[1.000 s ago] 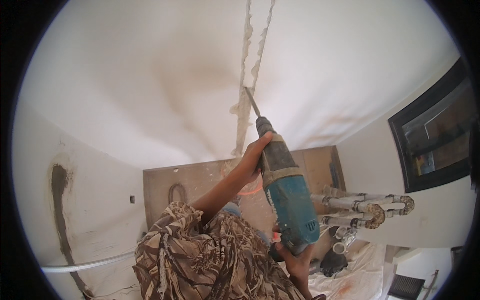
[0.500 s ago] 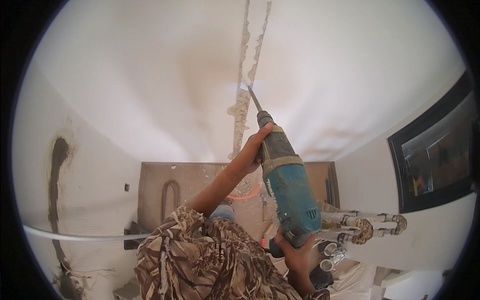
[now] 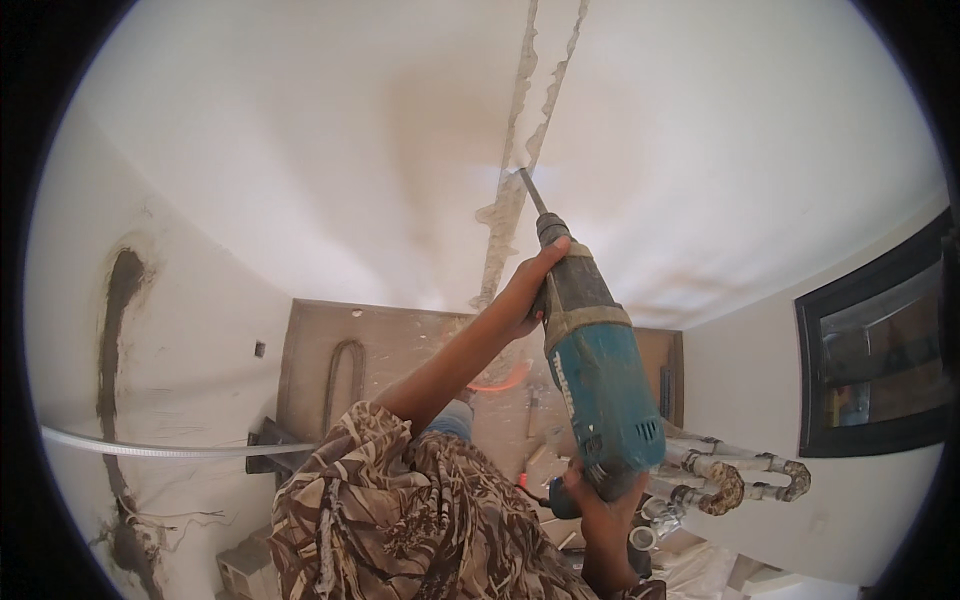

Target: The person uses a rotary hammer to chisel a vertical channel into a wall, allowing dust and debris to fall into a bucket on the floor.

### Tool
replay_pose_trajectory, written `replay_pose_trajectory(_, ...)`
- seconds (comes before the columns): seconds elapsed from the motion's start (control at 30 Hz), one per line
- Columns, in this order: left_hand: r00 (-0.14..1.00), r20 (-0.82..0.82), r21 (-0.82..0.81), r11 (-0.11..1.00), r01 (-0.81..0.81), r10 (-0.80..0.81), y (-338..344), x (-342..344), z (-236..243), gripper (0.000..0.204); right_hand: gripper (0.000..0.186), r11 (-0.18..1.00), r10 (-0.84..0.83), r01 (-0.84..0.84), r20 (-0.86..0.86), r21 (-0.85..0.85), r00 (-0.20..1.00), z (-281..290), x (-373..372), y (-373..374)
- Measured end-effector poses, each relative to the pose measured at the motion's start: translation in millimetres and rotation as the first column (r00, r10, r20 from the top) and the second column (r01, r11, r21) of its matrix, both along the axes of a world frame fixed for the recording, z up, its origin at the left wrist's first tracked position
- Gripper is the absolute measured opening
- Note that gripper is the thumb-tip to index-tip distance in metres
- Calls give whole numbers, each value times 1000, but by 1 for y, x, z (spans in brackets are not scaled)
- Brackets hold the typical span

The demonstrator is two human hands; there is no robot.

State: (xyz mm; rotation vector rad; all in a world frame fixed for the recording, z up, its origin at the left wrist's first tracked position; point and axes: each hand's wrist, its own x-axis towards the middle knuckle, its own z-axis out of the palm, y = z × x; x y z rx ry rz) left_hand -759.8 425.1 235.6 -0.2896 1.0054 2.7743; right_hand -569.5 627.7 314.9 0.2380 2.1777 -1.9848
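Note:
A teal and black rotary hammer [image 3: 605,385] slants up and away from me toward the pale wall [image 3: 400,150]. Its thin steel bit [image 3: 533,192] meets the wall at a rough vertical groove [image 3: 503,235], where two ragged cut lines run upward from the chipped-out lower part. My left hand [image 3: 533,290] wraps the tool's front end, just behind the chuck. At the rear, my right hand [image 3: 608,515] is closed around the handle, partly hidden by the motor housing. Pale dust blurs the spot at the bit's tip.
A white corrugated conduit [image 3: 180,449] crosses at left, by a dark channel [image 3: 110,350] in the side wall. At right are bent pipes [image 3: 785,480] and a black-framed window [image 3: 808,380]. An orange hose [image 3: 500,384] and rubble lie on the floor below.
My view has shifted, so the wall, groove and tool all sit farther right in the picture. Both hands keep their hold, and the bit stays at the groove.

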Motion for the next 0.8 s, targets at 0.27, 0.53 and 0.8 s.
replay_pose_trajectory(0.27, 999, 40, 27, 1000, -15, 14, 5, 4, -25, 68, 102, 969, 217, -225, -86, -102, 972, -23, -3, -9)
replay_pose_trajectory(0.53, 999, -44, 6, 1000, 26, -26, 0, 10, -31, 57, 101, 956, 240, -244, -46, -166, 970, -21, 9, -7)
replay_pose_trajectory(0.8, 993, -116, 17, 1000, 26, -24, -3, 26, -25, 53, 108, 945, 323, -324, -268, 42, 908, -36, 28, -6)
